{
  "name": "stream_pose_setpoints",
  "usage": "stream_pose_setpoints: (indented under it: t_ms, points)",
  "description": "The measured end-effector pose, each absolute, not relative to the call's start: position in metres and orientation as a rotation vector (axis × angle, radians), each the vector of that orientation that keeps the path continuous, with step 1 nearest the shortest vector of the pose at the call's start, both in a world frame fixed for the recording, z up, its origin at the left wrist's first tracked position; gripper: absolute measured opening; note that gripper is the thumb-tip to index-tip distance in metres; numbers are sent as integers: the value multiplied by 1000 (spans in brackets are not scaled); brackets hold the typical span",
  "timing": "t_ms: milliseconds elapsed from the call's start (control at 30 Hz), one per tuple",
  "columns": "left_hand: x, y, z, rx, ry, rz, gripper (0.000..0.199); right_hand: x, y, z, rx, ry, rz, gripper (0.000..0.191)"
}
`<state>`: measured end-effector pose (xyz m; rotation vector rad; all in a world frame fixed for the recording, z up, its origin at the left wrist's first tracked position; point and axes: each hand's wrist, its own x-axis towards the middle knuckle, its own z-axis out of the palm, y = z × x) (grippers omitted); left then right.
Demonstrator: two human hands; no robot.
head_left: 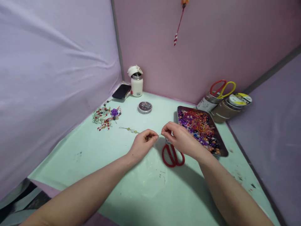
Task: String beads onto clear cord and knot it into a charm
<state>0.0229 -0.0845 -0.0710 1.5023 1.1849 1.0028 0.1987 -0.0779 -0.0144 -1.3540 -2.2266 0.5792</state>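
A thin cord strung with yellow and clear beads (132, 130) lies on the table, its looped end to the left, and runs into my left hand (144, 142). The fingers of that hand are pinched on the beaded cord. My right hand (176, 135) is closed in a pinch on the thin cord end, a short way to the right of the left fingertips. Red-handled scissors (169, 156) lie below my right hand, their blades partly hidden under it.
A dark tray (222, 147) of beads and threads is at the right, with jars (222, 110) behind. Beaded strings (105, 116) lie left. A round container (145, 107), a white bottle (137, 85) and a phone (121, 91) stand or lie farther back.
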Motion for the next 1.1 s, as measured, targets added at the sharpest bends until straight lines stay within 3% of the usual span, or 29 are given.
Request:
stream_pose_setpoints:
  t_ms: [467, 767, 900, 1100]
  points:
    - [-11, -52, -66, 1809, 1417, 758, 17, 235, -54, -9, -1516, -1713, 314, 12]
    - [-13, -51, -60, 1871, 1438, 978, 15, 233, -44, -33, -1505, -1817, 246, 10]
    - [-9, -53, -59, 1734, 1403, 996, 12, 224, -46, -43, -1433, -1928, 214, 23]
    - [-2, -60, -57, 1661, 1354, 1010, 12, 194, -61, -52, -1272, -2160, 440, 16]
